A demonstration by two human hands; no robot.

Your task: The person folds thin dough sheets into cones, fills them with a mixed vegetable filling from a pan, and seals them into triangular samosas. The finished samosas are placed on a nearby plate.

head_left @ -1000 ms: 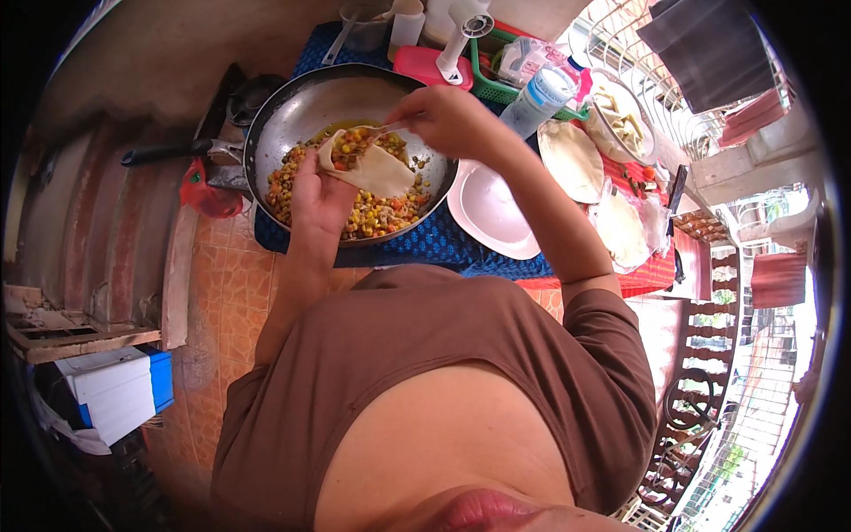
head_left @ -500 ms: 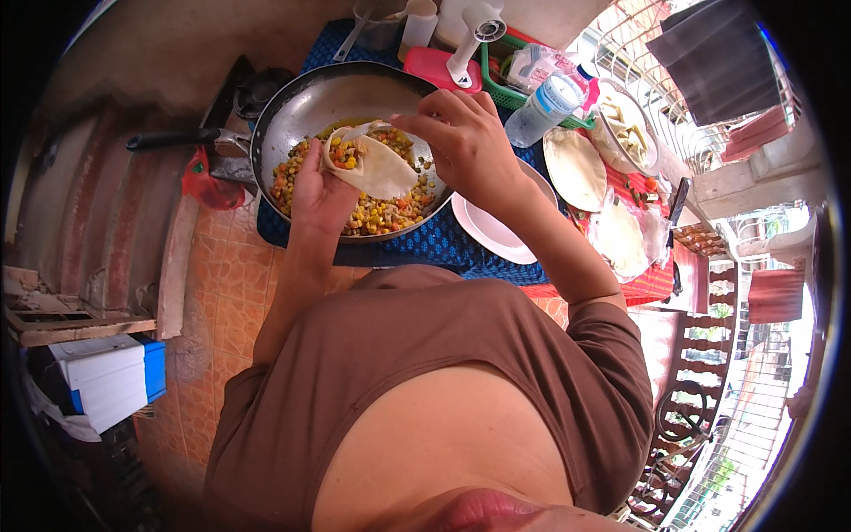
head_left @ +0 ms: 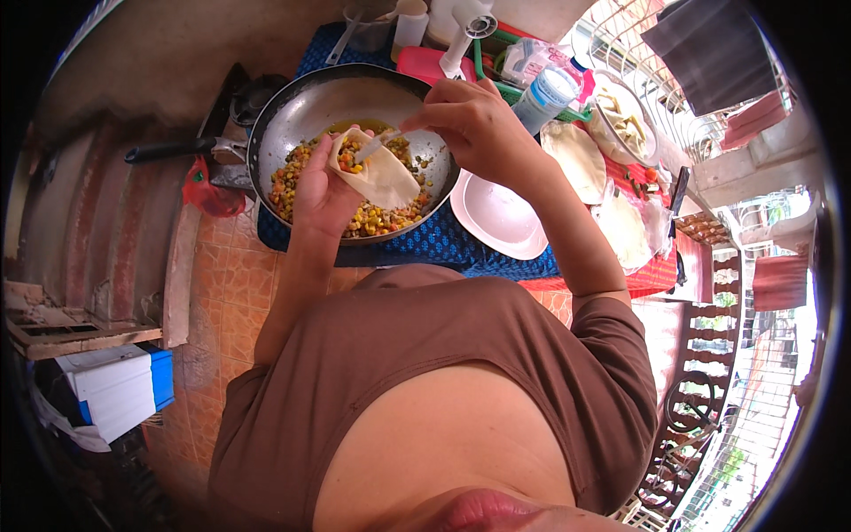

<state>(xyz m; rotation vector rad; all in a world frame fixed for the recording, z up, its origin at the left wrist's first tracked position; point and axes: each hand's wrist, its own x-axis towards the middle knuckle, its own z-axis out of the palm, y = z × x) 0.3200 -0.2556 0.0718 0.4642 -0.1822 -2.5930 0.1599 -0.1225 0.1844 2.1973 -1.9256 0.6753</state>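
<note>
Pastry wrapper (head_left: pixel 383 177) sits folded into a cone in my left hand (head_left: pixel 321 191), fingers cupped around it, over the steel pan (head_left: pixel 306 111) of corn-yellow filling (head_left: pixel 377 217). My right hand (head_left: pixel 474 124) pinches a spoon (head_left: pixel 377 144) — tip inside the cone. Beside the pan, a white plate (head_left: pixel 498 217); beyond, a blue-capped clear bottle (head_left: pixel 542 97) and pink lidded box (head_left: pixel 425 64).

The left hand (head_left: pixel 321 191) covers part of the folded pastry wrapper (head_left: pixel 379 176) and of the pan (head_left: pixel 310 106) filling beneath. The spoon (head_left: pixel 377 144) bowl lies hidden inside the wrapper; its handle disappears within the right hand (head_left: pixel 470 124). Containers (head_left: pixel 412 19) at the top edge are cut off.
</note>
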